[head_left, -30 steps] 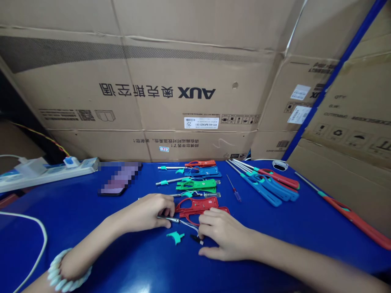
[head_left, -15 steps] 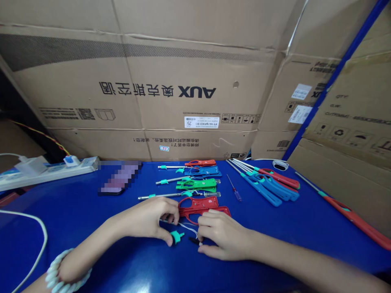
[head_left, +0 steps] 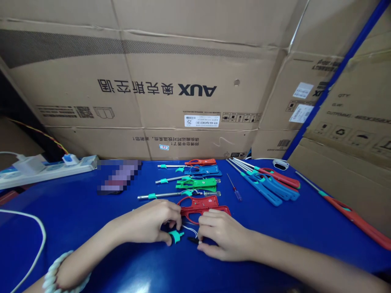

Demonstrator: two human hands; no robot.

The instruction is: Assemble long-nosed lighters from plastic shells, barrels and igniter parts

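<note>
My right hand pinches the end of a small black igniter, which has thin white wires running from it. Its knuckles cover part of an opened red lighter casing. To the left, my left hand is bent low over the table, thumb and fingers apart. Close to its thumb and fingertips lies a green trigger. Whatever lies under the curled left fingers is mostly hidden. Just beyond sits a metal lighter tube with green fittings.
Farther back are a green casing, a blue casing and a screwdriver. Assembled lighters are grouped at right, with one red lighter apart. A power strip and white cable occupy the left. Cardboard walls the back.
My left fingers have shifted slightly right and lifted a little, and the green trigger shows more fully. The right hand keeps its pinch almost in place.
</note>
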